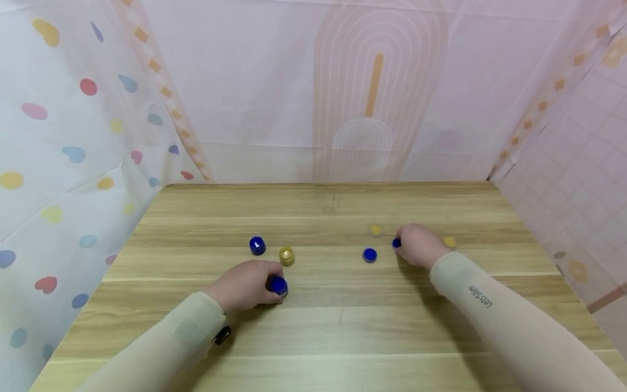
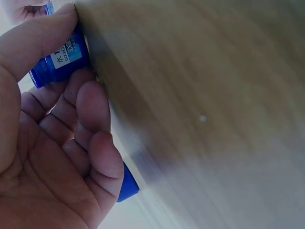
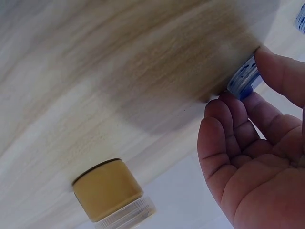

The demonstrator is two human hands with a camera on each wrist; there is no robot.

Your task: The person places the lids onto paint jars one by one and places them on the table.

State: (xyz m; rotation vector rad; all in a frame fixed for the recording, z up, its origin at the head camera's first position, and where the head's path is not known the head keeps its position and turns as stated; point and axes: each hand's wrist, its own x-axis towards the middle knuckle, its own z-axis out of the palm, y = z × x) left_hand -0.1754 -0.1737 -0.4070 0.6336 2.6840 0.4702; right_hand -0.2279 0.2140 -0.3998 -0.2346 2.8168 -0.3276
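Note:
My left hand (image 1: pixel 248 287) grips a small blue paint jar (image 1: pixel 278 285) between thumb and fingers, low over the table. A printed label shows on the jar's side in the left wrist view. Just beyond it stand an uncapped blue jar (image 1: pixel 257 246) and an uncapped gold jar (image 1: pixel 287 257). On the right, my right hand (image 1: pixel 420 245) pinches a blue-stained lid (image 3: pixel 245 76) at the tabletop, partly hidden by the fingers. A second blue lid (image 1: pixel 369 255) lies to its left, and a yellow-stained lid (image 1: pixel 375 230) sits farther back.
Right of the right hand stands a gold jar (image 3: pixel 108 190) with a clear cap. The wood-grain table (image 1: pixel 323 337) ends at a patterned cloth backdrop (image 1: pixel 259 92). A small black object (image 1: pixel 222 335) shows at the left wrist.

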